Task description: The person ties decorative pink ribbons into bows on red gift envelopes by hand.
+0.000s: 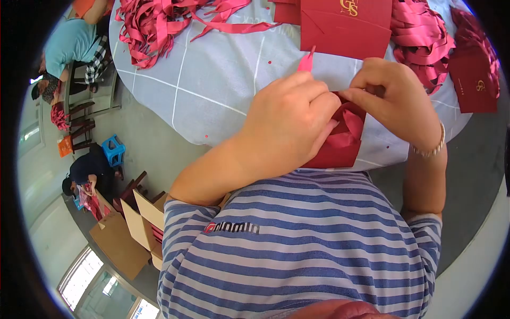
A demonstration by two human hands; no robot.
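A small red bag lies at the table's near edge, with a pink ribbon looped across it. My left hand covers the bag's left part, its fingers curled together at the upper edge; a ribbon end sticks out above the knuckles. At the bag's upper right corner, my right hand pinches with thumb and forefinger. What lies between the fingertips of either hand is too small or hidden to make out. Just beyond the hands lies a larger red bag with gold lettering.
Pink ribbons pile up at the table's far left and right. Another red bag lies at the right edge. Left of the table are a blue stool, an open carton and other people.
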